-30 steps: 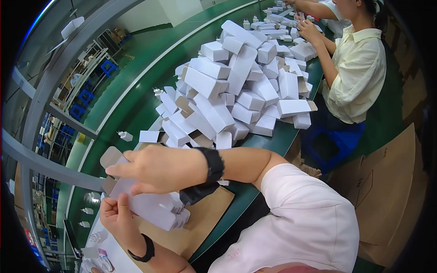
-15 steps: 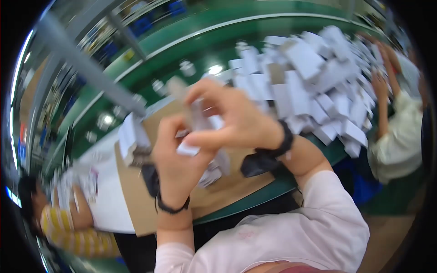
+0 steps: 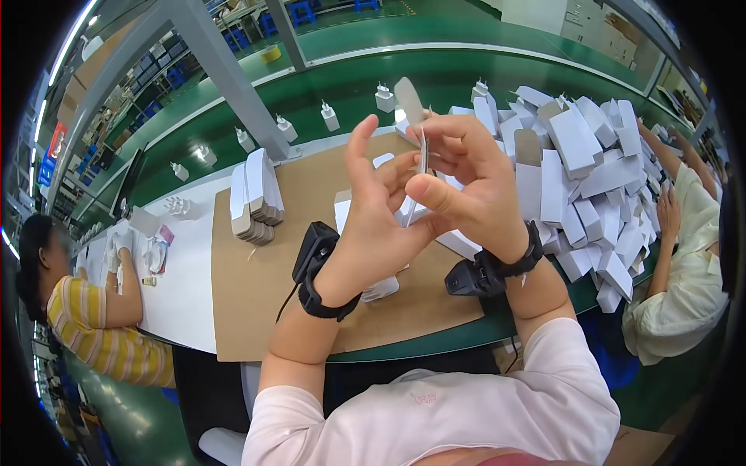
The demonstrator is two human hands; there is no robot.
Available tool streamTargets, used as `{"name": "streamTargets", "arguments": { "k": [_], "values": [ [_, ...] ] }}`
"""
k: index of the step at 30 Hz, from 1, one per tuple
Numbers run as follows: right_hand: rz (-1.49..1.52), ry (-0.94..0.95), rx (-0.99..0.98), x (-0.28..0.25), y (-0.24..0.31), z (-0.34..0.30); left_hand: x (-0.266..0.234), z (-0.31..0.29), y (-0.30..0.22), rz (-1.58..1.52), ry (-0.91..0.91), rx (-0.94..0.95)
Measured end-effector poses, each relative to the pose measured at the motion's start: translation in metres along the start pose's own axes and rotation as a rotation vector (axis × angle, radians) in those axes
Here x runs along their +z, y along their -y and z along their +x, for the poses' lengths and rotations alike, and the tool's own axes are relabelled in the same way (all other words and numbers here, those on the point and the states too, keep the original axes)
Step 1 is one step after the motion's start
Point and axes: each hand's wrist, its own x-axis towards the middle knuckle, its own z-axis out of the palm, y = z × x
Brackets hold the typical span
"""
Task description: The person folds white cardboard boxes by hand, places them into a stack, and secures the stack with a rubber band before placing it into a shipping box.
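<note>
Both hands are raised over a brown cardboard sheet, with a thin white carton (image 3: 409, 105) between them, seen nearly edge-on with one flap upward. My right hand (image 3: 486, 186) pinches it between thumb and fingers. My left hand (image 3: 377, 233) has its fingers bent against the carton's other side, one finger pointing up; the palms partly hide the lower part. To the left of the hands lies a stack of flat, folded white cartons (image 3: 258, 190). More white cartons (image 3: 381, 290) are partly covered beneath my wrists.
A large heap of white boxes (image 3: 579, 182) fills the right of the table. White plug adapters (image 3: 329, 116) stand along the green conveyor (image 3: 303, 128). A grey post (image 3: 221, 85) rises at the far left. One person (image 3: 109, 318) sits at left; another (image 3: 676, 264) reaches into the heap at right.
My view has shifted and is sharper now. The hands appear farther right, still together around the carton, which has turned edge-on with its flap standing up.
</note>
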Motion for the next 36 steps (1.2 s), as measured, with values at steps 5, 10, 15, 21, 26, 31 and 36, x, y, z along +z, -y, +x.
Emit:
{"name": "streamTargets", "arguments": {
  "k": [5, 10, 15, 21, 26, 31, 36],
  "values": [
    [-0.383, 0.030, -0.088, -0.004, 0.014, 0.000, -0.003, -0.005, -0.007, 0.011, -0.078, -0.096],
    [-0.377, 0.060, -0.089, -0.016, 0.014, 0.003, -0.003, -0.001, -0.006, -0.090, 0.035, -0.133],
    [-0.609, 0.260, -0.029, -0.024, 0.023, 0.004, -0.007, -0.001, -0.011, -0.119, 0.023, -0.167],
    [-0.085, 0.000, -0.068, -0.005, 0.017, 0.005, -0.010, 0.004, -0.002, -0.072, 0.058, 0.254],
    [0.149, -0.038, 0.029, 0.010, -0.001, 0.003, -0.019, -0.001, -0.009, -0.108, 0.030, 0.050],
    [0.068, 0.011, 0.041, -0.002, -0.008, 0.003, -0.018, -0.003, -0.014, -0.269, 0.017, -0.197],
    [0.078, -0.070, -0.169, 0.004, -0.005, 0.005, -0.024, 0.002, -0.009, -0.231, 0.008, -0.136]
  ]
}}
